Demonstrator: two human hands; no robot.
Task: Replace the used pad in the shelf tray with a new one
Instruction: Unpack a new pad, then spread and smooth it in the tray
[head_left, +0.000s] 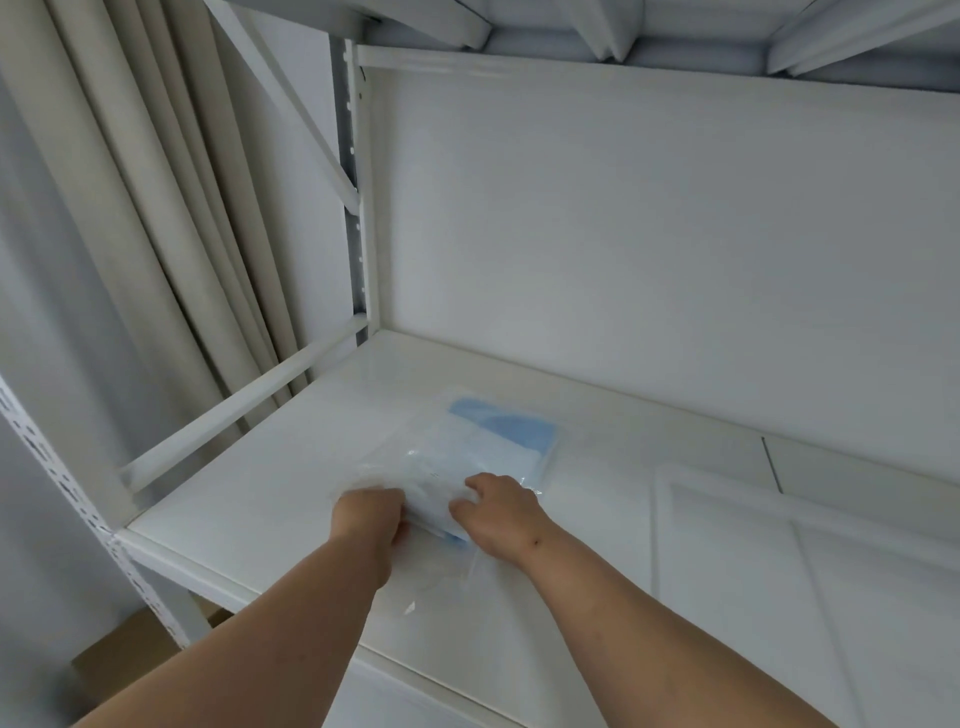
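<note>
A folded pad (498, 436), white with a blue side, lies in a clear plastic bag on the white shelf (260, 483). My left hand (371, 514) grips the bag's near left edge, its fingers curled under and out of sight. Just to the right, my right hand (496, 512) pinches the bag's near end over the pad. Loose clear plastic hangs toward the shelf's front edge between my forearms. A flat white tray (810, 587) with raised ribs sits on the shelf at the right.
White metal shelf posts (358, 208) with slotted holes stand at the back left and front left. A cross rail (244, 405) closes the shelf's left side. Beige curtains (156, 208) hang at the left. A brown cardboard box (119, 660) sits on the floor below.
</note>
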